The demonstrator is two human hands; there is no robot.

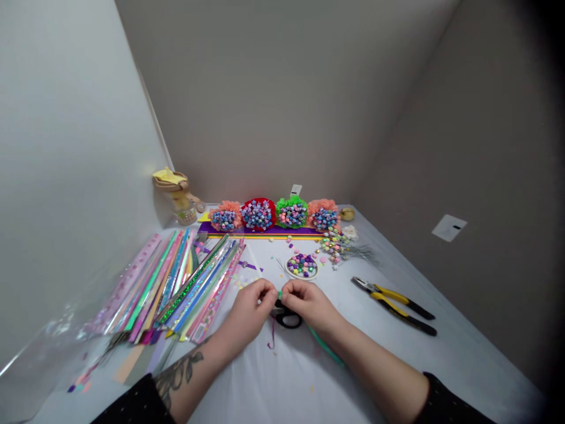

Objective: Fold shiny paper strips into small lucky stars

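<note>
Between my two hands is a narrow green paper strip, whose long tail runs out under my right wrist toward the lower right. My left hand pinches the small green end between thumb and forefinger. My right hand pinches the same piece from the other side, and the fingertips nearly meet. Black-handled scissors lie on the cloth just below my hands, their blades hidden. Beyond my fingers stands a small oval dish filled with purple, pink and green folded paper stars.
Sleeved bundles of shiny paper strips lie at left. Yellow-black pliers rest at right, near loose stars and thin wires. Several star-filled paper flowers line the back, beside a lidded jar at back left.
</note>
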